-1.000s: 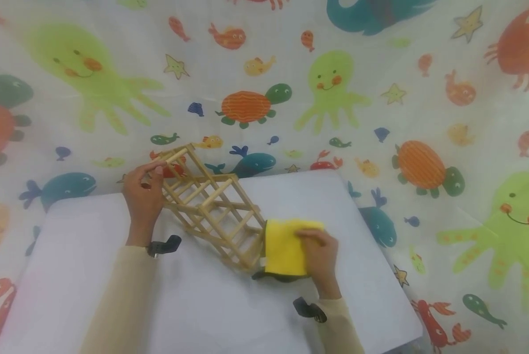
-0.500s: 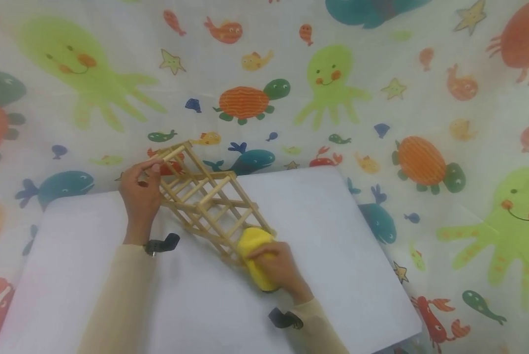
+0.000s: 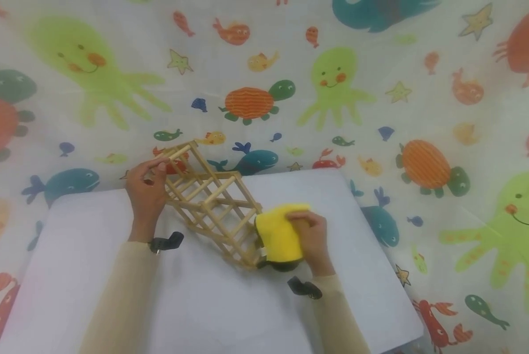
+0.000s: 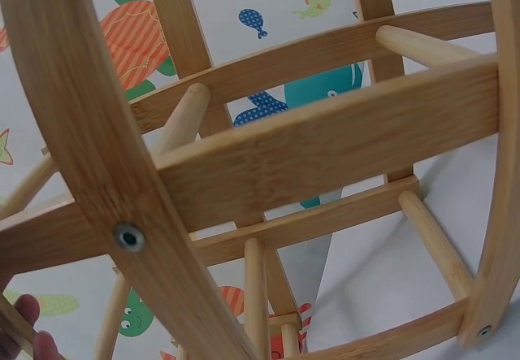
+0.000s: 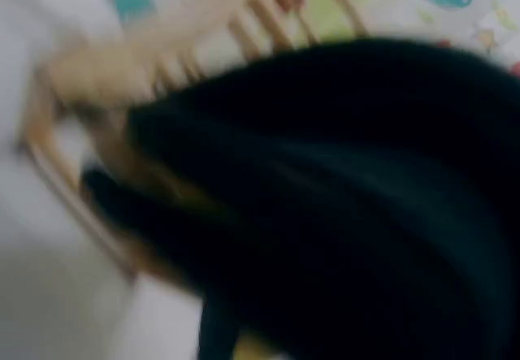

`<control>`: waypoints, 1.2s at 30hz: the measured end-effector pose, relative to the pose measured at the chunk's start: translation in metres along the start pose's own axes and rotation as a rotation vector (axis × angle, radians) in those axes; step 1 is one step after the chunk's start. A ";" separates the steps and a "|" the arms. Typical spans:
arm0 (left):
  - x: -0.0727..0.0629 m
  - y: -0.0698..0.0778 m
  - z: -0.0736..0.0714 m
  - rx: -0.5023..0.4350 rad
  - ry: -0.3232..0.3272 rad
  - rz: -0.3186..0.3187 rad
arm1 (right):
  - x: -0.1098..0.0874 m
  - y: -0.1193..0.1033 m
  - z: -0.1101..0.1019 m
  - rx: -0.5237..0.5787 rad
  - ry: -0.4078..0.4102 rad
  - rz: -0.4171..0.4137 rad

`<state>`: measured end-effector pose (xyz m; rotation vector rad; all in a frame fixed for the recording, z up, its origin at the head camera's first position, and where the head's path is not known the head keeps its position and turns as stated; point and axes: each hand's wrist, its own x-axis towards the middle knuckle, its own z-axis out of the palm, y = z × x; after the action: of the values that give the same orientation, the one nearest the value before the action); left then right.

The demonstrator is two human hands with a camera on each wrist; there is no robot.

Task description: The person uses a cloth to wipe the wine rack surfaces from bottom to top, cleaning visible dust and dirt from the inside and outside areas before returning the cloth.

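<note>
Head view shows both your hands at work on two things: one rack (image 3: 219,191) of pale wood and one cloth (image 3: 281,236), yellow on the upper face and dark underneath. You have the rack lying slantwise over one white table (image 3: 211,314), its far left end by the table's back edge and its near right end towards the middle. Your left hand (image 3: 145,194) grips that far end, thumb and finger pinching the wood; the left wrist view catches just a few of its fingertips at the lower left corner, along with two screws (image 4: 130,236) (image 4: 485,331) set in the slats. Your right hand (image 3: 313,238) pinches the cloth along its right side, and the cloth hangs at the rack's near right end. In the right wrist view the dark underside covers much of the blurred picture, overlapping the rack's end, so you cannot tell just where the two touch. You wear two beige sleeves (image 3: 118,300) (image 3: 341,314) and two black mounts (image 3: 167,242) (image 3: 305,287), one at each wrist. Behind the table hangs one sheet (image 3: 291,19) printed with sea animals, among them three green octopuses (image 3: 74,44) and three orange-shelled turtles (image 3: 248,103).
</note>
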<state>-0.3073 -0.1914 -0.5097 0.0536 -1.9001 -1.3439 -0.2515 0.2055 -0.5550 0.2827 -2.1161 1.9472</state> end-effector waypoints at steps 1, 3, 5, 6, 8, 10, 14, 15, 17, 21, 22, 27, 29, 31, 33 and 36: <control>0.000 0.000 0.001 -0.004 0.001 0.003 | 0.010 0.003 -0.003 -0.029 -0.016 -0.039; 0.000 0.002 0.001 -0.006 0.003 0.003 | 0.029 0.010 -0.008 -0.076 -0.054 -0.111; 0.000 0.004 0.002 -0.004 0.006 -0.002 | 0.046 0.016 -0.011 -0.119 -0.103 -0.148; -0.001 0.007 0.002 -0.007 0.005 -0.002 | 0.053 0.019 -0.011 -0.137 -0.127 -0.152; -0.002 0.013 0.001 -0.018 0.003 -0.002 | 0.064 0.024 -0.007 -0.147 -0.173 -0.141; -0.003 0.021 0.000 -0.026 0.004 0.002 | 0.073 0.030 0.000 -0.167 -0.205 -0.139; -0.004 0.029 -0.001 -0.043 0.015 0.004 | 0.088 0.043 0.015 -0.291 -0.151 -0.201; -0.004 0.029 0.000 -0.039 0.016 0.001 | 0.091 0.046 0.018 -0.336 -0.112 -0.213; -0.005 0.027 0.000 -0.030 0.012 -0.007 | 0.096 0.051 0.022 -0.396 -0.047 -0.200; -0.004 0.015 0.001 -0.004 0.009 -0.016 | 0.101 0.054 0.027 -0.293 -0.171 -0.039; -0.003 0.012 0.003 -0.003 0.009 -0.016 | 0.101 0.054 0.027 -0.249 -0.246 0.021; -0.001 0.008 0.004 0.002 0.002 -0.011 | 0.101 0.056 0.032 -0.128 -0.541 0.292; 0.000 0.008 0.002 0.003 -0.004 -0.012 | 0.101 0.061 0.037 -0.086 -0.582 0.371; 0.000 0.003 0.001 0.007 -0.004 -0.012 | 0.101 0.068 0.041 -0.019 -0.609 0.458; -0.001 0.003 0.000 0.004 -0.007 -0.014 | 0.100 0.074 0.043 0.031 -0.632 0.549; -0.002 0.002 0.000 -0.003 -0.014 -0.007 | 0.100 0.078 0.043 0.020 -0.691 0.624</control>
<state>-0.3053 -0.1896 -0.5092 0.0495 -1.9113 -1.3547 -0.3728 0.1719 -0.6006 0.3726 -2.8891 2.4681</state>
